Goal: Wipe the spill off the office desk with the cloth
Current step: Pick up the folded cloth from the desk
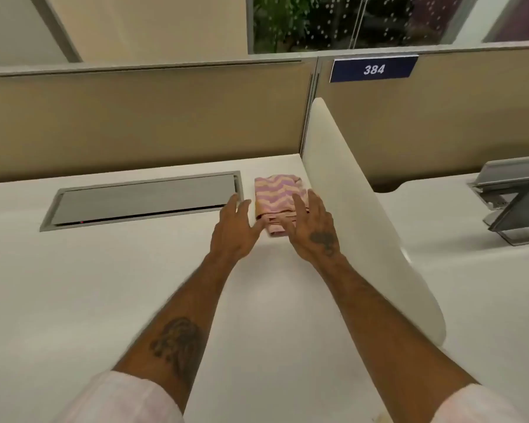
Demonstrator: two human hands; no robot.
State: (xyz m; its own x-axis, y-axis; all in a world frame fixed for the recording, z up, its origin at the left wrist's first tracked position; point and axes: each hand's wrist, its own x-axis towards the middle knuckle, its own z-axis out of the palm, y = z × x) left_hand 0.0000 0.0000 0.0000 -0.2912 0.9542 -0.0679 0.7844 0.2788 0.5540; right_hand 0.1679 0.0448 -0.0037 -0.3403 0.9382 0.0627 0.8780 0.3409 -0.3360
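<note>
A folded cloth (276,193) with pink, purple and cream zigzag stripes lies on the white desk (104,285), near the back right corner beside the side divider. My left hand (234,232) hovers at the cloth's left edge, fingers spread, its fingertips just touching or almost touching the fabric. My right hand (313,228) is over the cloth's near right part, fingers apart and lying on or just above it. Neither hand has closed around the cloth. I see no spill on the desk surface.
A grey cable flap (144,198) is set into the desk left of the cloth. A white curved divider (358,209) bounds the desk on the right, tan partition panels (135,123) stand at the back. A monitor (522,209) sits on the neighbouring desk.
</note>
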